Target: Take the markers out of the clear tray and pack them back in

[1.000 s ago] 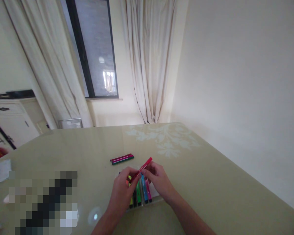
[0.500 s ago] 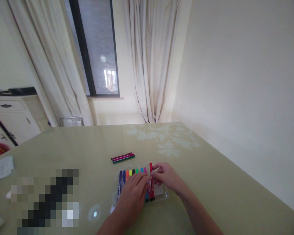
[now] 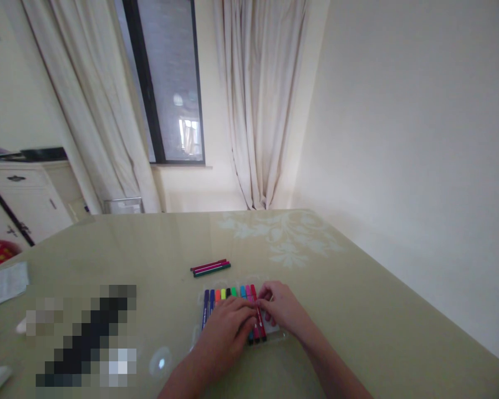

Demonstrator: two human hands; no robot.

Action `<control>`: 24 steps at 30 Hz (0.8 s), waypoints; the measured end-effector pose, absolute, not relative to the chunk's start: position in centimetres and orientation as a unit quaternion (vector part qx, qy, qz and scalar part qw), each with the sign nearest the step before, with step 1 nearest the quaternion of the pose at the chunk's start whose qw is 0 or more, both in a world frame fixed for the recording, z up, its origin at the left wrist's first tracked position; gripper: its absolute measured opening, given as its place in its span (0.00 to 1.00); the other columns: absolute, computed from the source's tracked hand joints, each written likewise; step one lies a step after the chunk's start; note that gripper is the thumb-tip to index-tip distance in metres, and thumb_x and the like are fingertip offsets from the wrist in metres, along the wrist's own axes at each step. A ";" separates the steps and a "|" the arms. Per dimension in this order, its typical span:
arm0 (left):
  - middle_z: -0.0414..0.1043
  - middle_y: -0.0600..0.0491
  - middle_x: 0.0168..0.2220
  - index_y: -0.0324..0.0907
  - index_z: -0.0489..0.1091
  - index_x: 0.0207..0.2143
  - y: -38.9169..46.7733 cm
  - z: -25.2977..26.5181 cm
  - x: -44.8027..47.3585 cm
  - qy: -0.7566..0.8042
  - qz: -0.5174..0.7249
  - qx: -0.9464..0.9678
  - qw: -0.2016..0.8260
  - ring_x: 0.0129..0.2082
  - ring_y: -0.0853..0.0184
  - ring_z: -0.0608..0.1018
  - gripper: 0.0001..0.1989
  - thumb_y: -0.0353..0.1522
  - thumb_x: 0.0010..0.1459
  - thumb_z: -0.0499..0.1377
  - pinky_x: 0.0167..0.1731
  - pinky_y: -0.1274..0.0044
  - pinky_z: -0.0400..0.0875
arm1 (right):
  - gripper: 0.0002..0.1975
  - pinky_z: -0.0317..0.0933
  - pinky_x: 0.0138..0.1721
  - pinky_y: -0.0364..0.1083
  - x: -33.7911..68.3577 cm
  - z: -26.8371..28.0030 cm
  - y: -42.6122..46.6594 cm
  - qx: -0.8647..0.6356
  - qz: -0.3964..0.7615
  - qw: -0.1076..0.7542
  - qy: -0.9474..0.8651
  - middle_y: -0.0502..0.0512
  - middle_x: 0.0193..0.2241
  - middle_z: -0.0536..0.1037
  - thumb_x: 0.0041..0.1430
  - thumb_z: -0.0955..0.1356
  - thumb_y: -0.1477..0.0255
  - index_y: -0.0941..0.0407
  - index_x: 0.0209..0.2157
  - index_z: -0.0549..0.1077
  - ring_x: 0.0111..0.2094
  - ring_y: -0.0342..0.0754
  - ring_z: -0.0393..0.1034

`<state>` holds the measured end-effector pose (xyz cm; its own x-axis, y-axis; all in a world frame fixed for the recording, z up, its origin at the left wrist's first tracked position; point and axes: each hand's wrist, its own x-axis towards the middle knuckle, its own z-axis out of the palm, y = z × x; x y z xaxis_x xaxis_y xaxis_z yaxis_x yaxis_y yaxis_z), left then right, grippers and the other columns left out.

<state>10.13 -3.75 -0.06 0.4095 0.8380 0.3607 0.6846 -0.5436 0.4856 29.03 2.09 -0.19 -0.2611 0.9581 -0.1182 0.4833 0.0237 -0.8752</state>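
A clear plastic case (image 3: 279,336) lies open on the table, holding a side-by-side row of coloured felt-tip markers (image 3: 218,296). Across the row rests my left hand (image 3: 227,327), its fingers laid flat over the pens and hiding their middles. My right hand (image 3: 283,305) is at the right end of the row, thumb and fingers pinched at a red marker (image 3: 261,326). That marker lies beside a pink one (image 3: 249,290), nearly level with the others. Just beyond the case are three loose markers (image 3: 211,269), dark red, pink and green.
The pale green table (image 3: 382,332) has a white floral pattern and runs along a wall on the right. A sheet of paper (image 3: 6,285) and a blurred-out patch (image 3: 87,335) are at the left. A white cabinet (image 3: 25,194) stands behind.
The red marker's cap end has come down from above the row to near the other caps. My right hand has lowered slightly with it; my left hand stays over the row.
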 end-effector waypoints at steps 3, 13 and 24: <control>0.76 0.48 0.55 0.45 0.75 0.54 -1.7 -0.9 6.5 0.574 0.314 0.752 0.081 0.56 0.59 0.75 0.19 0.31 0.71 0.47 0.58 0.65 0.67 | 0.04 0.59 0.16 0.38 29.1 -0.1 2.1 -0.546 0.430 0.258 -0.671 0.48 0.19 0.74 0.56 0.69 0.78 0.57 0.29 0.72 0.17 0.42 0.69; 0.75 0.46 0.51 0.43 0.72 0.56 -0.3 -2.4 0.9 0.723 0.151 0.672 -0.051 0.52 0.55 0.73 0.18 0.30 0.69 0.49 0.51 0.65 0.67 | 0.06 0.58 0.18 0.40 28.8 0.4 1.9 -0.555 0.389 0.255 -0.690 0.52 0.22 0.77 0.60 0.68 0.73 0.57 0.28 0.74 0.17 0.43 0.69; 0.78 0.50 0.39 0.44 0.73 0.41 -1.1 0.2 4.7 0.636 0.441 0.616 0.147 0.39 0.58 0.78 0.15 0.42 0.68 0.51 0.39 0.70 0.72 | 0.10 0.64 0.30 0.43 27.5 1.2 1.4 -0.474 0.381 0.372 -0.701 0.54 0.31 0.80 0.62 0.68 0.65 0.57 0.35 0.78 0.28 0.45 0.72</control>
